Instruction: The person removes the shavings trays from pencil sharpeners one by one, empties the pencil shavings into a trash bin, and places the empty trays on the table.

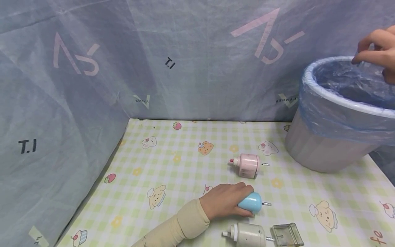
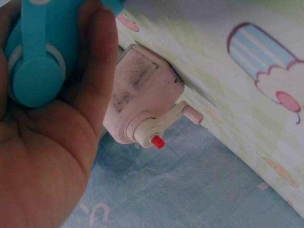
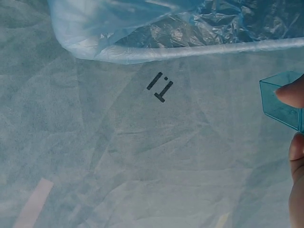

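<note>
A: State the left hand's grip.
B: The left hand (image 1: 225, 201) has its fingers curled round a blue crank device (image 1: 253, 203), between a pink device (image 1: 249, 166) and a pale device (image 1: 251, 235). Contact with the checked cloth (image 1: 188, 175): cannot tell.
A: The right?
B: The right hand (image 1: 378, 51) pinches a clear blue box (image 3: 270, 97), thumb against its side, at the mouth of a grey bin (image 1: 324, 149) with a blue liner (image 1: 327, 120).
A: Remaining items?
B: A clear tray (image 1: 287, 234), just beside the pale device's metal rod (image 1: 270, 239).

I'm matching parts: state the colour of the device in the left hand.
The device is light blue, clearest in the head view.
</note>
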`<state>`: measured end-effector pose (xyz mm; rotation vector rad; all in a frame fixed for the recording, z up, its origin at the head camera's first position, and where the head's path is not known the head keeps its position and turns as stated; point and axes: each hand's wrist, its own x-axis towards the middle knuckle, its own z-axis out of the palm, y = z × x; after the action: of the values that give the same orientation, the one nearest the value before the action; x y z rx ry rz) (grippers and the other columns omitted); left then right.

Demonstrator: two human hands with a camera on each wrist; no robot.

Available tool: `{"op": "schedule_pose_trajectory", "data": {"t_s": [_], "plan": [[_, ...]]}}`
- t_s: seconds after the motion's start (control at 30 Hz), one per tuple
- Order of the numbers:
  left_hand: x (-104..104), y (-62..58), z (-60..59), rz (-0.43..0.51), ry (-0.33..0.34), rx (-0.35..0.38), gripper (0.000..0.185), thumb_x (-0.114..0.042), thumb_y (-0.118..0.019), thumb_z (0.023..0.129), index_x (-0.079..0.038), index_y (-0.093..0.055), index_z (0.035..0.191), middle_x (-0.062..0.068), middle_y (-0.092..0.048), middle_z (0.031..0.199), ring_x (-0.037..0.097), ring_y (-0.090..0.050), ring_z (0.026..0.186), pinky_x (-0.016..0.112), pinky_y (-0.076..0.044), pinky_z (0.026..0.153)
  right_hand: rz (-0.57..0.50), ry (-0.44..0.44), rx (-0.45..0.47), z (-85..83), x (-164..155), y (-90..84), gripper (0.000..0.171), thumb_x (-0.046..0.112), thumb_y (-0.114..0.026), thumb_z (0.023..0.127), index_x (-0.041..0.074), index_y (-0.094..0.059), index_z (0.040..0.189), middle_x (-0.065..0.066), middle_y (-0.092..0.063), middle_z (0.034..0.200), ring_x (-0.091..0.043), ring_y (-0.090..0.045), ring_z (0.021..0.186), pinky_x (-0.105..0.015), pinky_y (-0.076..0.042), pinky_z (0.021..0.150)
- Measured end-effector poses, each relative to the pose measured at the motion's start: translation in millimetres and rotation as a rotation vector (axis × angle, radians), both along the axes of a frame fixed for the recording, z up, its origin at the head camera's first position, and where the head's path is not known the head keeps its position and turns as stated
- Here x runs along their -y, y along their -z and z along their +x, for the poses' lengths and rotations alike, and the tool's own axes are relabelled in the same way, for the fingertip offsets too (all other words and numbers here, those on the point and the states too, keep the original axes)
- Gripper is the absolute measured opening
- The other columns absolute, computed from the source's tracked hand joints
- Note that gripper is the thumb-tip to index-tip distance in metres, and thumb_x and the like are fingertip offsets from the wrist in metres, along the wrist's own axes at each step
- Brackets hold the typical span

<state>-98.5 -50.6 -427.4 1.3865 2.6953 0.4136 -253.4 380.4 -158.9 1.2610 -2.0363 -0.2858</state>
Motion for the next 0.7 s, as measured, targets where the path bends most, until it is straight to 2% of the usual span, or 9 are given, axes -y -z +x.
{"op": "schedule_pose_trajectory", "data": {"t_s": [0.17, 0.33, 0.47, 0.7], "plan": [[-0.2, 0.1, -0.6, -0.001, -0.002, 0.006, 0.047, -0.054, -0.081, 0.093, -0.022, -0.061, 0.121, -0.011, -0.056, 0.094, -0.001, -0.047, 0.068, 0.013, -0.037, 0.06, 0.013, 0.014, 0.004, -0.2, 0.7, -1.9, 0.054, -0.025, -0.047, 0.042, -0.009, -0.064, 0.091, -0.029, -0.05, 0.103, -0.041, -0.044, 0.07, -0.052, -0.032, 0.061], [-0.5, -0.8, -1.9, 0.001, 0.0, 0.005, 0.047, -0.053, -0.081, 0.093, -0.022, -0.061, 0.121, -0.011, -0.056, 0.094, -0.001, -0.047, 0.068, 0.013, -0.038, 0.06, 0.029, 0.02, 0.006, -1.9, 1.7, -3.2, 0.053, -0.028, -0.047, 0.042, -0.01, -0.064, 0.09, -0.03, -0.049, 0.104, -0.042, -0.045, 0.07, -0.056, -0.034, 0.064], [-0.4, -1.6, -2.8, 0.0, 0.001, 0.002, 0.046, -0.053, -0.081, 0.093, -0.022, -0.061, 0.12, -0.011, -0.056, 0.094, -0.001, -0.047, 0.068, 0.013, -0.038, 0.06, 0.032, 0.057, 0.013, -0.7, 2.0, -2.0, 0.055, -0.03, -0.049, 0.042, -0.011, -0.064, 0.092, -0.03, -0.049, 0.105, -0.044, -0.046, 0.073, -0.059, -0.035, 0.066], [0.7, -2.8, -2.8, 0.001, -0.009, 0.017, 0.045, -0.052, -0.081, 0.093, -0.022, -0.061, 0.119, -0.011, -0.056, 0.093, -0.001, -0.048, 0.068, 0.014, -0.038, 0.059, 0.033, 0.105, 0.02, -1.2, 3.9, -0.8, 0.058, -0.031, -0.052, 0.042, -0.01, -0.064, 0.095, -0.03, -0.048, 0.108, -0.045, -0.046, 0.076, -0.058, -0.035, 0.067]]}}
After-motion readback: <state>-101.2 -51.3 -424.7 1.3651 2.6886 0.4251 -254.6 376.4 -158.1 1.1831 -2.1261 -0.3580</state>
